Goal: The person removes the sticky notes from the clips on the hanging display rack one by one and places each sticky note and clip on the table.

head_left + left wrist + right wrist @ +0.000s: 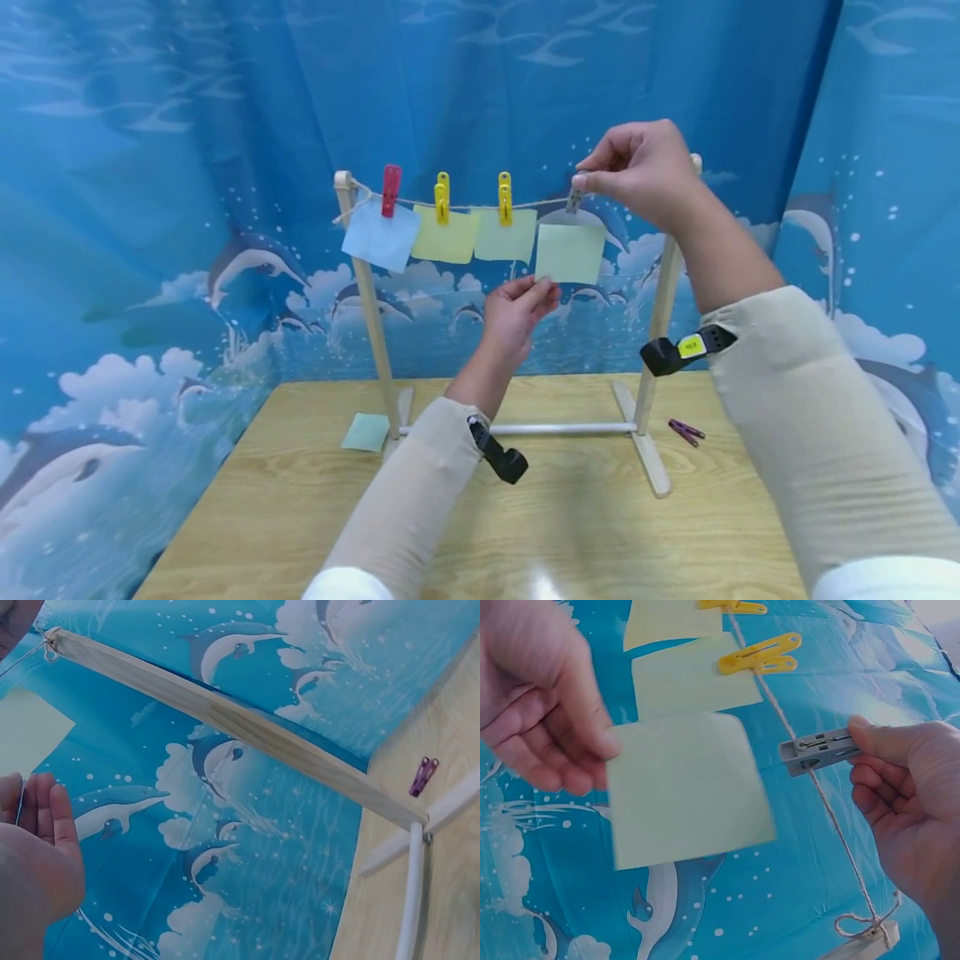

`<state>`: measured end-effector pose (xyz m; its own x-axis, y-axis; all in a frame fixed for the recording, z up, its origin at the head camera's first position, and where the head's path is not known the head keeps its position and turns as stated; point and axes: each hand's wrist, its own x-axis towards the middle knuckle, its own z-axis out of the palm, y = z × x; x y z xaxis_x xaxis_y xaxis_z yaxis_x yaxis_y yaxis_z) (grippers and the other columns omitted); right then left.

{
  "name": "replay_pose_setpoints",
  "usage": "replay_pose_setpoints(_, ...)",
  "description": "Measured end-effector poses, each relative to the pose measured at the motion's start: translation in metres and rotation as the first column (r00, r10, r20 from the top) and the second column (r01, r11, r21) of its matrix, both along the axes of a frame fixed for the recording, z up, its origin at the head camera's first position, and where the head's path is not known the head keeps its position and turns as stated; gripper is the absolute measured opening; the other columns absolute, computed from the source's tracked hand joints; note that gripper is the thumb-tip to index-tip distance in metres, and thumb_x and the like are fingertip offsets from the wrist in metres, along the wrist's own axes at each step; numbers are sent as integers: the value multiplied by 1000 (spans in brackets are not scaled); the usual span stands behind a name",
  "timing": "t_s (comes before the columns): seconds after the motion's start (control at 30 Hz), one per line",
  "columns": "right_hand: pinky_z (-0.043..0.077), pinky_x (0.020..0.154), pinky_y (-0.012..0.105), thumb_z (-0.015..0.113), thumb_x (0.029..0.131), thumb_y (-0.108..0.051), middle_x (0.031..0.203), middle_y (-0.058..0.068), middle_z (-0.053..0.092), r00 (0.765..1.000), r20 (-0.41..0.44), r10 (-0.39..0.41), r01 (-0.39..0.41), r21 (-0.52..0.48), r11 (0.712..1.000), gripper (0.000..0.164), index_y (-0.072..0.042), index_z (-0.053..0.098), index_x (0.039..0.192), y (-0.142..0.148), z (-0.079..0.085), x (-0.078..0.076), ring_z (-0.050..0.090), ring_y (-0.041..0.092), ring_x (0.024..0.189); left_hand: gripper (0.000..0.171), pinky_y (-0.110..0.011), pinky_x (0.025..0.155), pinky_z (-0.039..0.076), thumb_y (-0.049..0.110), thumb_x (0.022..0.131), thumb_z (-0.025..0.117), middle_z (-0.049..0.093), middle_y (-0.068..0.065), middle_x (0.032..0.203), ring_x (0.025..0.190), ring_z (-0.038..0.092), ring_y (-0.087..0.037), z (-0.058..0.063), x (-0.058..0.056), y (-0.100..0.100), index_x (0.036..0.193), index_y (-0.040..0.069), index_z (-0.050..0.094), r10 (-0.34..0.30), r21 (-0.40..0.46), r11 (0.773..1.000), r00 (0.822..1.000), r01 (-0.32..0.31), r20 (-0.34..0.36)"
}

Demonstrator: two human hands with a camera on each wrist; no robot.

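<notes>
Blue ocean-print curtain (480, 50) with dolphins fills the whole backdrop, and a light wood-grain table (525, 533) runs across the bottom of the frame. Standing on it mid-frame is a pale wooden rack (370, 308) with a thin twine line (835, 825) strung between its posts.

Three paper squares are already pegged up: a light blue note (381, 236) under a red plastic clothespin (391, 191), then a yellow note (444, 240) and a yellow-green note (504, 237), each with its own yellow clip. So I'd say the step in hand is hanging number four.

That one's a pale green square paper note (570, 254), right of centre, not on the line yet. Left hand (516, 312) pinches it near its lower left corner. Right hand (645, 175), upper right, pinches the tail end of a grey plastic clothespin (821, 752) that sits across the twine. Can't tell how wide its jaws are. Note and pin look just apart.

My read: next move calls for squeezing the pin and bringing the note's top edge up between the jaws, without crumpling it.

Also on the table, a mint-green note (366, 432) lies lower left and a purple clothespin (681, 429) lower right.
</notes>
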<state>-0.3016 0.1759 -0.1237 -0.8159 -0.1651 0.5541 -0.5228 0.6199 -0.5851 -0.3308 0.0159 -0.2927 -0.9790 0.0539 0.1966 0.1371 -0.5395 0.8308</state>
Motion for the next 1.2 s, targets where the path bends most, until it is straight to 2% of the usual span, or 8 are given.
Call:
replay_pose_setpoints(0.27, 50, 65, 20, 72, 89, -21, 89, -1, 66, 987, -159, 8, -34, -163, 986, 21, -1, 72, 96, 6, -7, 0, 61, 12, 78, 13, -35, 84, 58, 12, 91, 69, 72, -14, 92, 85, 71, -21, -10, 4, -8, 97, 1, 71, -2, -124, 992, 1000, 1, -8)
replay_pose_setpoints(0.37, 50, 64, 19, 73, 88, -19, 88, 0, 67, 977, -214, 16, -65, -225, 972, 21, 0, 73, 95, 11, -12, 3, 61, 14, 76, 14, -35, 82, 58, 13, 90, 70, 72, -15, 90, 82, 71, -20, -12, 9, -10, 97, 1, 72, -4, -150, 989, 1000, 3, -6)
replay_pose_setpoints(0.5, 49, 62, 17, 75, 87, -15, 88, 3, 68, 971, -238, 37, -107, -287, 952, 19, 2, 74, 96, 20, -20, 10, 59, 16, 75, 13, -36, 80, 59, 12, 89, 71, 72, -15, 88, 78, 71, -19, -10, 16, -15, 96, 0, 72, -8, -173, 985, 1000, 7, -5)
replay_pose_setpoints(0.63, 49, 62, 16, 75, 85, -11, 89, 6, 67, 967, -248, 56, -126, -273, 954, 19, 3, 73, 98, 28, -30, 18, 58, 18, 77, 14, -37, 82, 58, 11, 89, 72, 71, -13, 86, 76, 70, -18, -6, 23, -19, 96, 0, 71, -30, -196, 980, 1000, 28, -8)
replay_pose_setpoints(0.8, 51, 67, 16, 75, 85, -9, 90, 5, 66, 970, -237, 53, -109, -232, 967, 18, 2, 73, 99, 32, -39, 23, 55, 17, 89, 15, -36, 81, 58, 12, 89, 72, 70, -11, 85, 76, 70, -18, -4, 29, -23, 97, -1, 70, -49, -221, 974, 999, 43, -23)
replay_pose_setpoints(0.97, 51, 73, 15, 76, 85, -5, 91, 1, 67, 959, -274, 71, -136, -226, 965, 18, 3, 72, 100, 34, -48, 29, 57, 19, 88, 12, -37, 82, 58, 10, 90, 71, 70, -10, 83, 74, 69, -17, -3, 34, -29, 96, 0, 69, -59, -210, 977, 997, 49, -44)
replay_pose_setpoints(1.13, 50, 85, 13, 73, 87, -6, 100, -2, 67, 959, -273, 77, -134, -195, 972, 27, 1, 69, 113, 38, -59, 35, 61, 11, 93, 12, -36, 81, 58, 11, 90, 72, 70, -10, 84, 73, 68, -17, 1, 40, -37, 95, 1, 68, -38, -182, 983, 998, 29, -47)
replay_pose_setpoints(1.2, 50, 86, 12, 72, 88, -5, 103, -2, 66, 961, -265, 84, -134, -178, 975, 31, 1, 67, 118, 41, -64, 36, 62, 7, 93, 14, -35, 81, 59, 12, 89, 72, 70, -11, 85, 74, 68, -18, 2, 42, -40, 96, 0, 68, -29, -189, 982, 999, 20, -43)
